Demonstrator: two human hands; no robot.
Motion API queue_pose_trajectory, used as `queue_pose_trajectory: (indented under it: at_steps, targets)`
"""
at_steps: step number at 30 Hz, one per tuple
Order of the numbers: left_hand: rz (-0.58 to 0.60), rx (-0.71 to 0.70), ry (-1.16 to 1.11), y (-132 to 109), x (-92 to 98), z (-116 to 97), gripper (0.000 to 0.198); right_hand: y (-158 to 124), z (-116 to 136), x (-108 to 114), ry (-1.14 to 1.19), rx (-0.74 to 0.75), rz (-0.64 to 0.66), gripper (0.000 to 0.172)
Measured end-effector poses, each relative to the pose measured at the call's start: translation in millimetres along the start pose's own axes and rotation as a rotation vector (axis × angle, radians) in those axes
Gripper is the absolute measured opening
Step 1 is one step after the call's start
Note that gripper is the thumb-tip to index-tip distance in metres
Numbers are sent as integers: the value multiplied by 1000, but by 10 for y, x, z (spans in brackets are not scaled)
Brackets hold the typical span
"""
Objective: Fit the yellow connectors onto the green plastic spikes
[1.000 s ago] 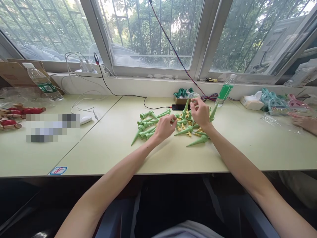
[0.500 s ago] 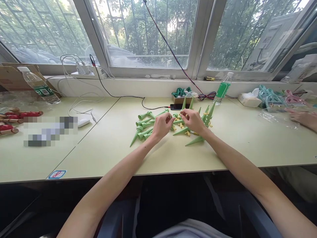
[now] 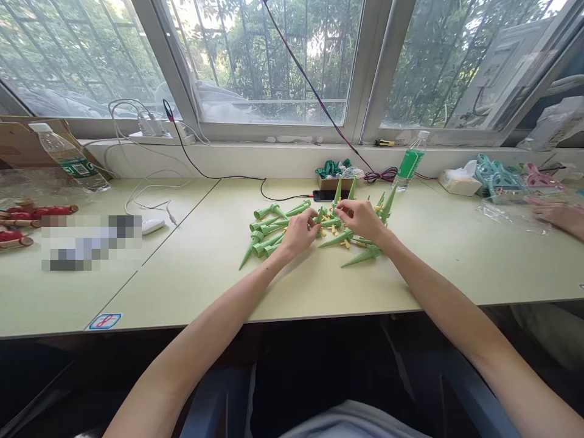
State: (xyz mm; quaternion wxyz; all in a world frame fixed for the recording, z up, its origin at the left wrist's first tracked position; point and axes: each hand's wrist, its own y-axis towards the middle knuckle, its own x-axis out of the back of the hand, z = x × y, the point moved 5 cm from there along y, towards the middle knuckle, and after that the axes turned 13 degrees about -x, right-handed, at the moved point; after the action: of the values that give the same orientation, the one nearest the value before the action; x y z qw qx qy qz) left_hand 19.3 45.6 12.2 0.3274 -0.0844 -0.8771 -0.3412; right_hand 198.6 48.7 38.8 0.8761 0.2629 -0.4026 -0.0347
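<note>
A heap of green plastic spikes (image 3: 269, 234) with small yellow parts (image 3: 347, 243) lies on the pale green table (image 3: 319, 286). My left hand (image 3: 298, 234) is curled at the heap's middle, its fingertips pinching a small green piece that I cannot make out well. My right hand (image 3: 362, 220) is closed just to the right, fingers pinched towards the left hand, on or beside the same piece. Several spikes (image 3: 385, 204) stand upright behind my right hand.
A phone (image 3: 329, 195) and a small box of green material (image 3: 336, 176) lie behind the heap. A green bottle (image 3: 409, 163) and tissues (image 3: 458, 180) stand at the back right, where another person's hand (image 3: 559, 216) rests. A clear bottle (image 3: 68, 159), cables and a mouse (image 3: 152, 225) are on the left.
My right hand has come down from above the upright spikes and moved left to meet my left hand. The left hand has stayed at the heap's middle.
</note>
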Motion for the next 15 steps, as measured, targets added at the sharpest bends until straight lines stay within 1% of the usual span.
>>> queue_pose_trajectory:
  at_steps: [1, 3, 5, 7, 8, 9, 11, 13, 15]
  targets:
    - [-21, -9, -7, -4, 8, -9, 16, 2, -3, 30, -3, -2, -15, 23]
    - [-102, -49, -16, -10, 44, -43, 21, 7, -8, 82, -2, -4, -47, 26]
    - [-196, -124, -23, -20, 85, -108, 19, 12, -12, 124, 2, -6, -83, 27]
    - [-231, -227, -31, -37, 89, -205, 15, 15, -16, 151, -2, -4, -115, 28]
    - [-198, -286, -37, -49, 60, -266, 16, 15, -17, 159, -6, -2, -127, 29]
    - [-138, -344, -41, -66, 15, -330, 18, 15, -19, 163, -11, -1, -133, 29]
    - [32, -432, -26, -120, -112, -448, 25, 12, -19, 162, -21, 0, -136, 30]
    - [183, -463, 18, -188, -233, -522, 32, 9, -19, 155, -34, -10, -132, 31]
    - [292, -465, 47, -245, -323, -553, 33, 4, -15, 145, -45, -24, -123, 32]
